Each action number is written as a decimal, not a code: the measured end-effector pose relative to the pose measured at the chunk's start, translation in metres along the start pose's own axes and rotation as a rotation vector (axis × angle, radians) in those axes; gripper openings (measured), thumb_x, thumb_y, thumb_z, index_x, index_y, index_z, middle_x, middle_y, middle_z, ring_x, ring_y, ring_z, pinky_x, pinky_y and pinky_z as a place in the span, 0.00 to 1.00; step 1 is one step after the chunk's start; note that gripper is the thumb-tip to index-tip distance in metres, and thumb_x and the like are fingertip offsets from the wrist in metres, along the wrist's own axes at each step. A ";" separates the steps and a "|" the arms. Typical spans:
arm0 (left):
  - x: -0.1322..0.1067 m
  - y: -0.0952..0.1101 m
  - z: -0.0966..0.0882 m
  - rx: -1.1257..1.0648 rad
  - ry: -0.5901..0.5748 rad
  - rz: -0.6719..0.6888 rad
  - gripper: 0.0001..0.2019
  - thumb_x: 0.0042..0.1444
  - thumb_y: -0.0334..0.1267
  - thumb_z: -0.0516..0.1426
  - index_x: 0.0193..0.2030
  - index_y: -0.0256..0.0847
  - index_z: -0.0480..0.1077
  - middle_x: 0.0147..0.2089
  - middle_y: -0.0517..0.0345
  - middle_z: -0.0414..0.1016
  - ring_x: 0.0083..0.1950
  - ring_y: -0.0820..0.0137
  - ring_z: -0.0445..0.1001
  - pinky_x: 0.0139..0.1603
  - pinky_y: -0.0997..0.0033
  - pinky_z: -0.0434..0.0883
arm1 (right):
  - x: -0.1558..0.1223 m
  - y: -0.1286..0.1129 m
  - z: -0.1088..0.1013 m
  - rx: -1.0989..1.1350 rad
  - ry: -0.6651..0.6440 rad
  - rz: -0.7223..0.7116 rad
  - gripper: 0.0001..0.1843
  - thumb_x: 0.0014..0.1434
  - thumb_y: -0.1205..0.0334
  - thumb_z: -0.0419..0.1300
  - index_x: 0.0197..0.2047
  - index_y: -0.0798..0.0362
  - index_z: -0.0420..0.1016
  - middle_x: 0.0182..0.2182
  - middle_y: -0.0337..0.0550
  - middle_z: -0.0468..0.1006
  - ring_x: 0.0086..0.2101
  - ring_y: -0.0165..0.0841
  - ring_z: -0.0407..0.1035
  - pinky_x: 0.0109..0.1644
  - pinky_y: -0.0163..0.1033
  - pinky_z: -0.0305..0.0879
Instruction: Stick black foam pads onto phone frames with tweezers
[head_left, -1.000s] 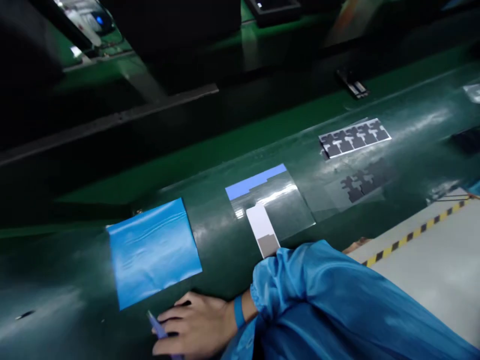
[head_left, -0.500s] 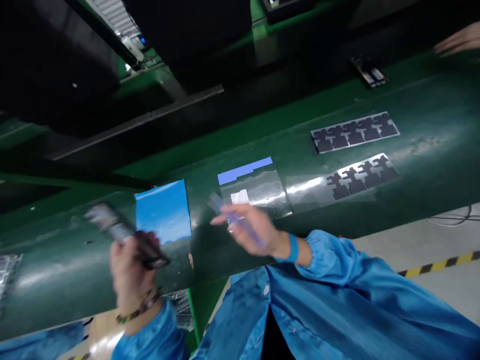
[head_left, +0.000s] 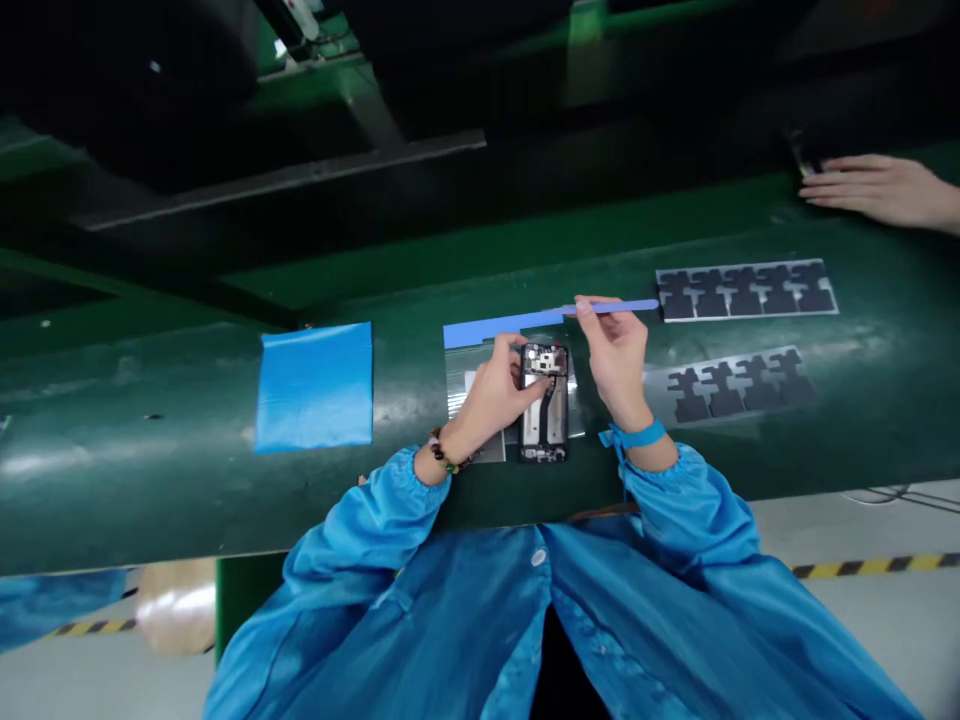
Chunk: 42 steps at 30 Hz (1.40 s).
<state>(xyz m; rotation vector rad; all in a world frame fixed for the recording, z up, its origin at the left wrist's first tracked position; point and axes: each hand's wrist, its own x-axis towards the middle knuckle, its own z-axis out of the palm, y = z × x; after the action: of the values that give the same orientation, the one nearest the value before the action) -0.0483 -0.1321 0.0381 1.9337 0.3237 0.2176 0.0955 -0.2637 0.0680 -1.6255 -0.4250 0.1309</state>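
Two hands I follow from far: the left hand (head_left: 491, 395) grips the opened phone (head_left: 553, 420) by its left side, over the clear sheet (head_left: 575, 415), the right hand (head_left: 619, 365) pinches the purple stick (head_left: 634, 306) beyond its upper right, so I should press its inside only gently.

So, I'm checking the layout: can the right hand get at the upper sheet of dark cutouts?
Probably yes: nothing blocks that sheet, though the right hand holds a purple tool.
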 end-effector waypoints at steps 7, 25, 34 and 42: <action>-0.017 -0.007 -0.034 0.559 -0.010 0.306 0.21 0.70 0.50 0.62 0.64 0.44 0.75 0.66 0.43 0.78 0.66 0.47 0.74 0.63 0.39 0.74 | -0.007 0.008 0.050 -0.114 -0.178 0.040 0.18 0.62 0.50 0.74 0.35 0.47 0.70 0.33 0.39 0.83 0.39 0.38 0.83 0.48 0.45 0.81; -0.027 -0.016 -0.023 0.467 0.047 0.358 0.19 0.73 0.44 0.59 0.64 0.39 0.77 0.71 0.47 0.77 0.68 0.55 0.76 0.74 0.44 0.68 | -0.031 -0.008 -0.024 -0.125 0.029 0.025 0.21 0.60 0.58 0.77 0.35 0.46 0.65 0.34 0.34 0.83 0.37 0.35 0.82 0.49 0.47 0.81; -0.018 -0.025 -0.010 0.413 0.041 0.488 0.10 0.73 0.39 0.60 0.57 0.43 0.79 0.64 0.53 0.82 0.62 0.61 0.79 0.63 0.54 0.71 | -0.063 0.004 -0.037 -0.204 -0.138 0.056 0.17 0.63 0.57 0.75 0.35 0.47 0.69 0.33 0.36 0.80 0.41 0.36 0.81 0.58 0.51 0.78; -0.017 -0.026 -0.012 0.474 0.049 0.533 0.09 0.72 0.40 0.61 0.54 0.45 0.81 0.64 0.54 0.83 0.61 0.61 0.79 0.61 0.54 0.72 | -0.062 0.003 -0.038 -0.212 -0.176 0.033 0.16 0.64 0.60 0.74 0.35 0.48 0.69 0.34 0.37 0.81 0.41 0.36 0.81 0.56 0.50 0.78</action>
<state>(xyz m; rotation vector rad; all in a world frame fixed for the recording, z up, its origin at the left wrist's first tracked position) -0.0707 -0.1178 0.0186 2.4622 -0.1343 0.5784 0.0514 -0.3213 0.0591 -1.8373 -0.5621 0.2624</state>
